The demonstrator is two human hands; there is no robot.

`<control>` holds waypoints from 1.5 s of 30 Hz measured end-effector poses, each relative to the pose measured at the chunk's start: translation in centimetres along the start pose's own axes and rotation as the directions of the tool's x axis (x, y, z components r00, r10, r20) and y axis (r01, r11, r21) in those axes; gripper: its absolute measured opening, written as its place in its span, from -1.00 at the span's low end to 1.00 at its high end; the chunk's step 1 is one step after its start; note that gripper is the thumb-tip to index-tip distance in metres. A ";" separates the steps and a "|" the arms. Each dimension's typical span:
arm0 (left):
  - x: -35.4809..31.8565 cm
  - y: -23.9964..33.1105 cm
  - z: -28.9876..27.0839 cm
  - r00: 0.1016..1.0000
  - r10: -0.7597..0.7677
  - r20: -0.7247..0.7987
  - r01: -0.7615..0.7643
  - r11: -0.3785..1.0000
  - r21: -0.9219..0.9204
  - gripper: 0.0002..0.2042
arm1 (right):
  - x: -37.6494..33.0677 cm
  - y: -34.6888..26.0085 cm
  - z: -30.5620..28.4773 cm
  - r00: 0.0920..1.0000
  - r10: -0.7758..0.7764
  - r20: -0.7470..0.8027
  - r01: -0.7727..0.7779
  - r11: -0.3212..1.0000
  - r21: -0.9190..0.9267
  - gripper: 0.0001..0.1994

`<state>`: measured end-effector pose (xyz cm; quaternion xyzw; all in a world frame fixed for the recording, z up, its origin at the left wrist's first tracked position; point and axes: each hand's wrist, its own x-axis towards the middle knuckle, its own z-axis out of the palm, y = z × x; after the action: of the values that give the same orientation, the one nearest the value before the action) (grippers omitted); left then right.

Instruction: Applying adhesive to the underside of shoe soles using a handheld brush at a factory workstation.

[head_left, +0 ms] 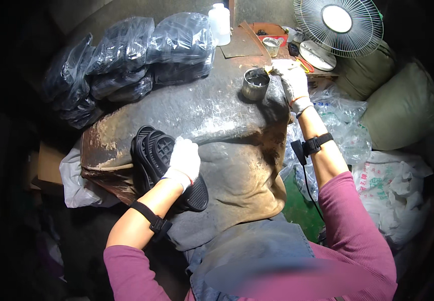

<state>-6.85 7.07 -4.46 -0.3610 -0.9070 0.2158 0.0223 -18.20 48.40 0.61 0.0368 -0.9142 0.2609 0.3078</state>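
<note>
In a white glove, my left hand (185, 159) is closed on a stack of black rubber shoe soles (149, 150). The soles overlap like a fan, grooved faces up, and lean over the near left edge of the worn work surface. Part of the stack is hidden under the hand and forearm. My right hand (289, 80), also gloved in white, grips a brush (267, 69) by its handle. The dark brush end is at the mouth of a metal cup (255, 89), which holds something dark. The fingers of the right hand are partly hidden.
Bundles in clear plastic (126, 45) line the back left, next to a white bottle (220, 25). A wire-guarded fan (337, 20), orange-handled scissors (304, 65) and a small cup (271, 46) are at the back right. Stuffed sacks (402, 108) and plastic bags (337, 125) crowd the right.
</note>
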 end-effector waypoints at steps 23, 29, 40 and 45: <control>-2.3 0.3 -9.2 0.962 -0.240 -0.128 -0.210 -0.955 0.207 -0.07 | -4.8 -0.1 0.6 0.867 0.498 0.036 -0.096 0.096 0.991 -0.85; -2.0 2.6 -7.9 0.982 -0.169 -0.088 -0.123 -0.914 0.387 -0.27 | -4.6 -10.8 0.5 0.849 0.359 0.387 -0.266 -0.341 0.901 -0.81; -4.6 3.4 -5.0 0.996 0.004 -0.091 0.030 -0.957 0.287 -0.26 | -5.6 -15.6 4.2 0.998 -0.011 -0.070 0.056 0.720 0.692 -0.82; -5.4 4.1 -4.9 1.000 -0.018 -0.010 -0.014 -0.953 0.304 -0.32 | -10.2 -21.5 1.6 0.933 0.142 0.330 -0.359 0.413 0.837 -0.81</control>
<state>0.74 7.96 -1.03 -0.0258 0.0713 0.9321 0.3541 -5.94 28.14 3.42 0.0807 -0.6644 0.7358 0.1034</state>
